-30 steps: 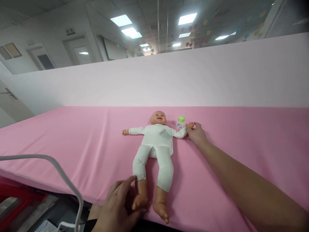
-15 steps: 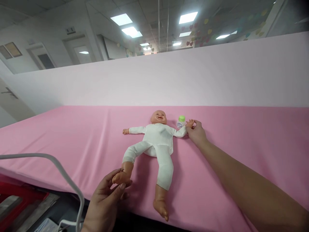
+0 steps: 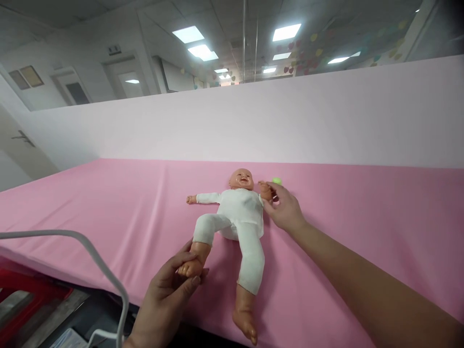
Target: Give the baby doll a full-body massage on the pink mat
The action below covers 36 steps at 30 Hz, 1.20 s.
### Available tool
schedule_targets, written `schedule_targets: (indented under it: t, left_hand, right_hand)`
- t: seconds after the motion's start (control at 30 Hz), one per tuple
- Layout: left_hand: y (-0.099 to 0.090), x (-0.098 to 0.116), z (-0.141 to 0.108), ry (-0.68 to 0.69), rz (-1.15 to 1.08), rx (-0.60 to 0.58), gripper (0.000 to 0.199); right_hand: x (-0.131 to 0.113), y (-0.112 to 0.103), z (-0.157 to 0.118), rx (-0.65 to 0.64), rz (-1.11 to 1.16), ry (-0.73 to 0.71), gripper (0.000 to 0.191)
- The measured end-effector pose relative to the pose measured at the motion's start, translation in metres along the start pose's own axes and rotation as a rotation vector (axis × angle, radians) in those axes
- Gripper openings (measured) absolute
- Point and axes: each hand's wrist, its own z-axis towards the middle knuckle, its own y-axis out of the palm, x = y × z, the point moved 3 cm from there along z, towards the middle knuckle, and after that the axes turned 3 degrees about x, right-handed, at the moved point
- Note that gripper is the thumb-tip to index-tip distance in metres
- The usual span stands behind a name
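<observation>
At the bottom of the frame, left of centre, our left hand grasps the doll's foot, fingers behind it and thumb below, with that leg bent. Just right of centre, our right hand grips the doll's small hand near its shoulder. We see the doll on its back mid-frame, in white clothing, head toward the top, its other arm stretched out leftward. Just behind our right hand shows a green lid; what lies beneath it is hidden. The pink sheet spreads beneath, and a white panel crosses behind it. We also see a pale cable curving at lower left, near something red, and lit ceiling panels along the top.
</observation>
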Motion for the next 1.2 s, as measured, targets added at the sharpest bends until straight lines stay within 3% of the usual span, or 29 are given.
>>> schedule_targets:
  t: [0.17,0.27,0.5,0.7,0.8,0.9,1.07,1.2]
  left_hand:
    - [0.025,0.02,0.027,0.054,-0.071,-0.04,0.033]
    - [0.038,0.022,0.047,0.086,-0.04,-0.071,0.037]
    - [0.058,0.025,0.078,0.019,0.104,-0.113,0.047]
    - [0.065,0.031,0.076,0.034,0.153,-0.146,0.046]
    - [0.054,0.032,0.06,0.085,0.153,-0.109,0.041]
    - [0.036,0.029,0.037,0.126,0.19,-0.105,0.034]
    - [0.006,0.018,0.001,0.023,0.198,-0.085,0.035]
    - [-0.006,0.01,-0.015,-0.056,0.205,-0.085,0.034]
  right_hand:
    - [-0.015,0.024,-0.011,-0.17,-0.137,-0.37,0.039]
    - [-0.015,0.03,-0.016,-0.203,-0.191,-0.48,0.037]
    - [-0.022,0.029,-0.017,-0.225,-0.264,-0.504,0.035]
    - [-0.018,0.029,-0.017,-0.217,-0.19,-0.459,0.036]
    - [-0.011,0.023,-0.012,-0.161,-0.136,-0.338,0.043]
    - [0.001,0.011,-0.002,-0.075,-0.06,-0.101,0.051]
    - [0.04,-0.018,0.015,0.132,-0.016,0.342,0.054]
    - [0.08,-0.033,0.018,0.133,-0.103,0.65,0.054]
